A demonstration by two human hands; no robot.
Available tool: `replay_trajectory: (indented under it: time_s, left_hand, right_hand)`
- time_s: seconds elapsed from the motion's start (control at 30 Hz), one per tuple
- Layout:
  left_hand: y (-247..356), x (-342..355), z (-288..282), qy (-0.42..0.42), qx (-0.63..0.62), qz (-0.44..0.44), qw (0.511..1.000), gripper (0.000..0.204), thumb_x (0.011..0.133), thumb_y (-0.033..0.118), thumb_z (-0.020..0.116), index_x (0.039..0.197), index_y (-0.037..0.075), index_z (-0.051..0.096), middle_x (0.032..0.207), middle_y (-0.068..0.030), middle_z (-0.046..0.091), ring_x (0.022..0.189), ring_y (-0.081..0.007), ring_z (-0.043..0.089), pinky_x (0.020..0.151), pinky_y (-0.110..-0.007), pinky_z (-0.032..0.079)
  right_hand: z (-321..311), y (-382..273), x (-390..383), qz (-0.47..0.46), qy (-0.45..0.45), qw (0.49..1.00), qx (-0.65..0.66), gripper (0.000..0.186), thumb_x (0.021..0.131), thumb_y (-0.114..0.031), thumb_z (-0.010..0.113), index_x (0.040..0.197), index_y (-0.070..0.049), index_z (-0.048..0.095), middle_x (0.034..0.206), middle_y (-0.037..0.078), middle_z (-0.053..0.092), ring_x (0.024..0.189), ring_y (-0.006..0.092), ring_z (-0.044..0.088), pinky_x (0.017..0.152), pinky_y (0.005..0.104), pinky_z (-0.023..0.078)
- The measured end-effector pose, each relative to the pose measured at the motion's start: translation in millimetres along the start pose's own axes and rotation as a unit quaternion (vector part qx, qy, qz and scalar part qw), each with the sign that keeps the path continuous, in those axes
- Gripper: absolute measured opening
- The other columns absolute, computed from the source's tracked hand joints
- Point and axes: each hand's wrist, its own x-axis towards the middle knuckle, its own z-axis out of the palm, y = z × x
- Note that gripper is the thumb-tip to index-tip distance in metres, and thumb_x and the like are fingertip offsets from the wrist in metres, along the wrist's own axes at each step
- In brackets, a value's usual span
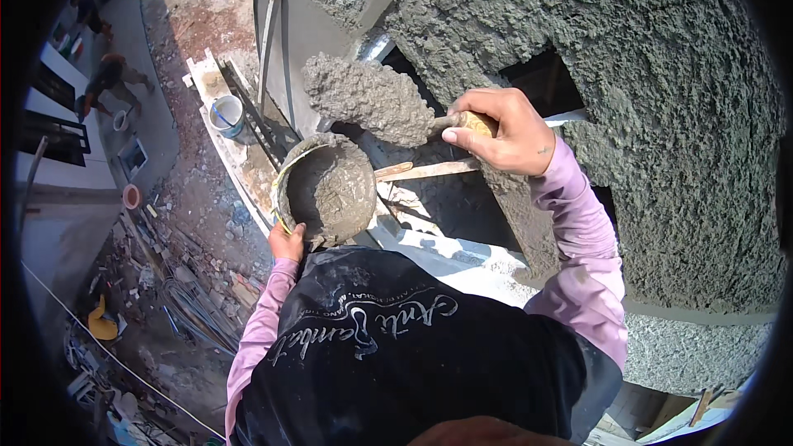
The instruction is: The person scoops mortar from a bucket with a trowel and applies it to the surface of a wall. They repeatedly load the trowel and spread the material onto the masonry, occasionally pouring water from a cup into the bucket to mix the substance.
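Observation:
My right hand [505,134] is closed round the handle of a trowel [477,121], held out to the left of the rough wall. A thick heap of wet grey mortar [368,99] covers the trowel's blade, whose edges are hidden under it. Just below and left of that load is a mortar-caked bucket [360,173], tilted, with more grey mortar inside. My left hand [287,242] grips its near left rim; some of the fingers are out of sight behind it. A thin yellow handle runs along the bucket's left side.
Fresh rough mortar coats the wall [661,116] on the right, around dark openings [545,83]. A plank platform [239,173] carries a white bucket [225,116]. Rubble and a yellow object [102,322] lie far below. Another person [116,87] bends over at the upper left.

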Motion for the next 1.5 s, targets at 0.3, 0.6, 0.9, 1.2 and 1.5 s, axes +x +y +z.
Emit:
replay_trajectory:
  time_s: [0.3, 0.6, 0.9, 1.2, 1.5]
  left_hand:
    - [-5.9, 19.7, 4.4, 0.006, 0.166, 0.032, 0.986, 0.031, 0.074, 0.010, 0.072, 0.102, -0.001, 0.065, 0.084, -0.0187, 0.069, 0.076, -0.0287, 0.067, 0.071, -0.037, 0.051]
    - [-1.6, 4.6, -1.1, 0.010, 0.224, 0.034, 0.974, 0.027, 0.073, 0.017, 0.073, 0.093, 0.000, 0.066, 0.076, -0.0222, 0.066, 0.073, -0.0382, 0.066, 0.066, -0.043, 0.050]
    - [6.4, 0.3, 19.7, -0.063, 0.199, 0.073, 0.975, 0.023, 0.074, 0.013, 0.071, 0.092, 0.000, 0.066, 0.077, -0.0188, 0.069, 0.071, -0.0292, 0.068, 0.067, -0.038, 0.051]
    - [-3.3, -15.4, 12.3, -0.057, 0.209, 0.049, 0.975, 0.025, 0.075, 0.013, 0.071, 0.096, 0.000, 0.068, 0.081, -0.0179, 0.070, 0.073, -0.0254, 0.069, 0.069, -0.036, 0.051]
    - [8.6, -14.8, 18.6, -0.053, 0.282, 0.042, 0.957, 0.027, 0.076, 0.014, 0.072, 0.098, -0.001, 0.067, 0.079, -0.0102, 0.070, 0.071, -0.0134, 0.063, 0.069, -0.032, 0.051]
  right_hand:
    - [-150.8, 115.7, 81.9, 0.171, -0.015, 0.938, 0.301, 0.030, 0.093, -0.029, 0.057, 0.082, -0.001, 0.059, 0.066, 0.002, 0.056, 0.047, 0.0085, 0.051, 0.042, 0.0220, 0.043]
    - [-186.8, 68.1, -2.6, 0.250, 0.331, 0.910, -0.005, 0.025, 0.095, -0.027, 0.054, 0.092, -0.003, 0.062, 0.065, -0.002, 0.051, 0.051, 0.0037, 0.043, 0.043, 0.0201, 0.033]
    - [338.3, 152.8, -32.1, 0.209, -0.151, 0.943, -0.212, 0.026, 0.074, -0.013, 0.063, 0.092, 0.005, 0.068, 0.095, 0.024, 0.067, 0.090, 0.0346, 0.069, 0.076, 0.0437, 0.056]
    - [338.6, 199.6, -93.0, 0.053, -0.095, 0.977, -0.184, 0.022, 0.074, -0.017, 0.063, 0.087, 0.000, 0.065, 0.088, 0.020, 0.064, 0.084, 0.0346, 0.066, 0.075, 0.0439, 0.053]
    - [417.0, 139.2, -80.6, 0.171, -0.104, 0.967, 0.156, 0.039, 0.081, -0.029, 0.069, 0.106, 0.002, 0.066, 0.091, 0.025, 0.067, 0.089, 0.0393, 0.065, 0.082, 0.0406, 0.050]
